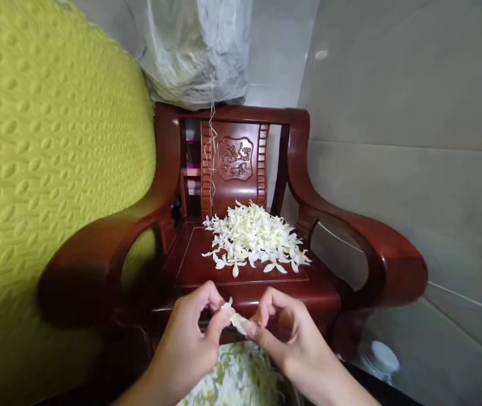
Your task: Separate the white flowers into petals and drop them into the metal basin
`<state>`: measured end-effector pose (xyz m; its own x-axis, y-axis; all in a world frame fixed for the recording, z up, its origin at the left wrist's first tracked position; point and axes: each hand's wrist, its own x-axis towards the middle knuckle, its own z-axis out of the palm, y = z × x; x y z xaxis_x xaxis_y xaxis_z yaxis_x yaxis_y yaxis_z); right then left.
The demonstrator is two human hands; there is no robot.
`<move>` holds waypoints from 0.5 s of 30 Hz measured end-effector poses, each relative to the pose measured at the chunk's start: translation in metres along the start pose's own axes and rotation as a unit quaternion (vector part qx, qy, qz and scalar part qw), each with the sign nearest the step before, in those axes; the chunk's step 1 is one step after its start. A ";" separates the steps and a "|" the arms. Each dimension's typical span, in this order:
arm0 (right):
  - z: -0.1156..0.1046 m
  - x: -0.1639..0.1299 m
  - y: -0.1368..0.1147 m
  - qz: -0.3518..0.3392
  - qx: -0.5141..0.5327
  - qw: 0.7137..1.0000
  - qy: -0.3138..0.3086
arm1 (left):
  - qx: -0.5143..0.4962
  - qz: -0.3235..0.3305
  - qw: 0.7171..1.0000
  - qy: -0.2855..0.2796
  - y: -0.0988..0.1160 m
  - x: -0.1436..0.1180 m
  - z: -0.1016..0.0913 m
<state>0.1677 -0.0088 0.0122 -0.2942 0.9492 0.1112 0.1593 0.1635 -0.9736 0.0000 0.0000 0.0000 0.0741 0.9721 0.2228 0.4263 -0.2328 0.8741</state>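
The fingers [216,329] of the left hand [190,338] pinch 1 end of a pale flower [238,323], and those of the right hand [297,338] grasp its other end, thumb and fingertip together. The flower is between the 2 hands, in front of the edge of a red-brown chair [196,259] and above a heap [234,375] of whitish-green petals, partly hidden by the wrists (what holds the heap is hard to make out). On the seat lies a loose pile [257,234] of white flowers, a few spread flat along its near side. The chair's back has a carved panel [235,159]; a string [212,135] hangs before it, below a plastic-covered bundle [198,56]. A bumpy yellow sheet [54,141] stands at left, a grey wall [397,96] at right.
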 end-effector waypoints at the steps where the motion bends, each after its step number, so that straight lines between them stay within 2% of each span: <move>1: -0.001 0.000 0.002 -0.007 -0.029 0.999 0.022 | -0.030 -0.014 0.999 -0.027 0.004 -0.002 0.000; 4: -0.003 0.000 0.007 -0.028 -0.099 0.993 0.055 | -0.090 -0.046 0.992 -0.075 0.012 -0.005 0.000; 8: -0.004 -0.003 0.013 -0.060 -0.169 0.982 0.051 | -0.105 -0.065 0.990 -0.074 0.012 -0.002 0.002; 11: -0.005 -0.004 0.014 -0.087 -0.205 0.972 0.070 | -0.119 -0.064 0.986 -0.101 0.013 0.000 0.002; 13: -0.007 -0.007 0.015 -0.059 -0.165 0.983 0.047 | -0.122 -0.056 0.985 -0.107 0.015 0.000 0.001; 15: -0.010 -0.011 0.015 -0.001 -0.104 0.994 0.017 | -0.117 -0.043 0.985 -0.118 0.018 -0.001 -0.001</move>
<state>0.1825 -0.0137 -0.0021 -0.2638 0.9567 0.1234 0.3517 0.2145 -0.9112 0.0068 -0.0047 0.0159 0.2651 0.9623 0.0607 0.2227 -0.1223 0.9672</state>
